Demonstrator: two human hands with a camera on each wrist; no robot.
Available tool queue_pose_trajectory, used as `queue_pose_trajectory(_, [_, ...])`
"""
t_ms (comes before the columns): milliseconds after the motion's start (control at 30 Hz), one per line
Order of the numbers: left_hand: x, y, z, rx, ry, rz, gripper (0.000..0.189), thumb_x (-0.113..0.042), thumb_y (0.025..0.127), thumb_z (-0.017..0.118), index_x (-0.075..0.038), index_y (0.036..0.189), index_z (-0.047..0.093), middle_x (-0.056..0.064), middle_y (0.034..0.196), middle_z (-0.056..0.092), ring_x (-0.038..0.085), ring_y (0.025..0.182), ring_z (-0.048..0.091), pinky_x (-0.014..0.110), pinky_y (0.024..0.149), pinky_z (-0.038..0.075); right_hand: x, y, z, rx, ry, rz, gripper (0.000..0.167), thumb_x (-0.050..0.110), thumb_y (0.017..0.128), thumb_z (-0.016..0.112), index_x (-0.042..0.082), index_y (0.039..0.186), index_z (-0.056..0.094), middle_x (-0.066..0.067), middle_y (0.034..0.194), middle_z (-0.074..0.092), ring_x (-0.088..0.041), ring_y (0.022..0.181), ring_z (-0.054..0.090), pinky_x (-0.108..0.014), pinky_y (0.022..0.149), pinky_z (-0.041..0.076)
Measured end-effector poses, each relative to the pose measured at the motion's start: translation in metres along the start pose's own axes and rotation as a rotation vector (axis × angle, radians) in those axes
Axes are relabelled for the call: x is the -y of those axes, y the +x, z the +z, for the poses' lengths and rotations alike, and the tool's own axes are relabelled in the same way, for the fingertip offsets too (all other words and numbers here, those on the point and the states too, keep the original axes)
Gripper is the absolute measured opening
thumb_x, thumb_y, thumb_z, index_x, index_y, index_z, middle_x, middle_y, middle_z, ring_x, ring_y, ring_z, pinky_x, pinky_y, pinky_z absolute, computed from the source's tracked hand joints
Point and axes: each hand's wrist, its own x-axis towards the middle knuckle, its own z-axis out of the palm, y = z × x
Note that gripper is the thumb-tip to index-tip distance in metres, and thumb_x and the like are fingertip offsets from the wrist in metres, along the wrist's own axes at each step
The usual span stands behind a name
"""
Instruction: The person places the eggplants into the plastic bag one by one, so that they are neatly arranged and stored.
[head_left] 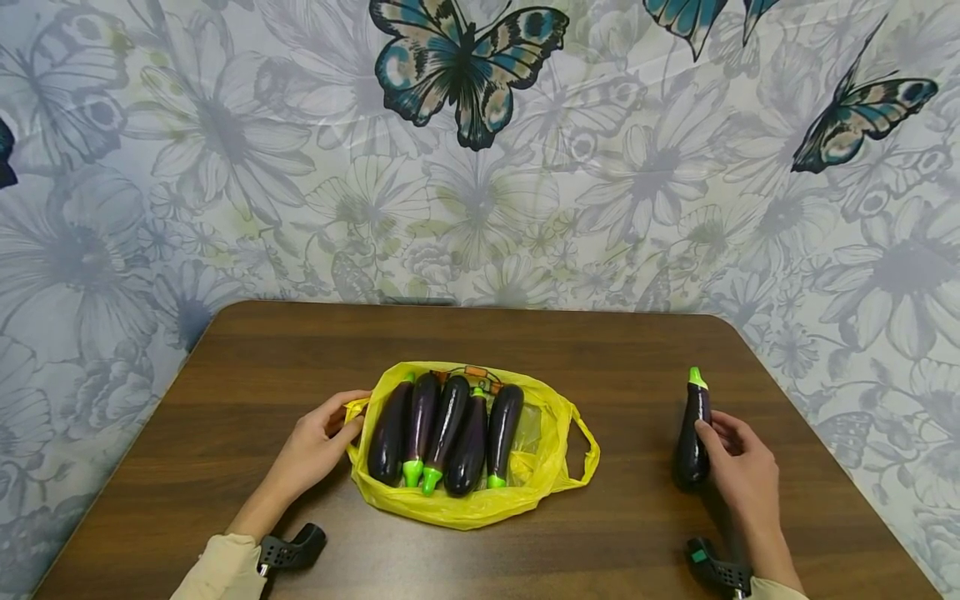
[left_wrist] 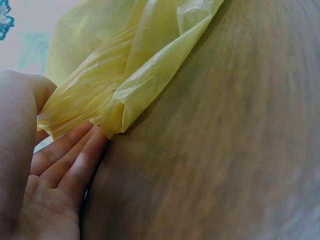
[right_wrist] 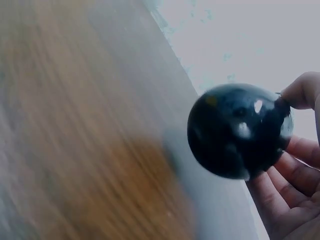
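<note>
In the head view a yellow plastic bag point(head_left: 480, 512) lies spread open near the middle of the table, with several dark purple eggplants point(head_left: 447, 421) side by side inside it. My left hand point(head_left: 318, 437) pinches the gathered handle at the bag's left end; the left wrist view shows the crumpled yellow film point(left_wrist: 115, 75) between thumb and fingers. Far to the right, my right hand point(head_left: 738, 467) grips a single eggplant point(head_left: 693, 433) by its side, green stem end pointing away from me. Its round, glossy bottom point(right_wrist: 235, 132) faces the camera in the right wrist view.
The brown wooden table point(head_left: 600, 350) has rounded far corners and meets a wall covering point(head_left: 480, 225) printed with flowers and butterflies. The bag's right handle loop point(head_left: 588, 450) lies loose on the table. A black wrist device point(head_left: 292, 547) sits by each forearm.
</note>
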Motion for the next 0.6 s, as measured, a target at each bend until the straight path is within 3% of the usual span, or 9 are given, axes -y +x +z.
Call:
queue_pose_trajectory(267, [-0.001, 0.001, -0.001, -0.005, 0.003, -0.003, 0.041, -0.016, 0.103, 0.062, -0.014, 0.144, 0.056, 0.018, 0.142, 0.061, 0.04, 0.127, 0.062, 0.057, 0.103, 0.052, 0.006, -0.002, 0.007, -0.003, 0.029, -0.053, 0.051, 0.044, 0.101, 0.062, 0.008, 0.137, 0.064, -0.019, 0.129, 0.068, 0.016, 0.082, 0.048, -0.005, 0.071, 0.04])
queue_pose_trajectory(600, [0.0, 0.001, 0.0, -0.009, 0.007, 0.011, 0.041, -0.015, 0.103, 0.062, -0.013, 0.144, 0.057, 0.017, 0.141, 0.062, 0.039, 0.127, 0.062, 0.056, 0.103, 0.052, 0.02, -0.011, 0.018, 0.08, 0.13, -0.044, 0.051, 0.043, 0.102, 0.062, 0.008, 0.139, 0.062, -0.016, 0.13, 0.066, 0.014, 0.087, 0.053, -0.002, 0.073, 0.044])
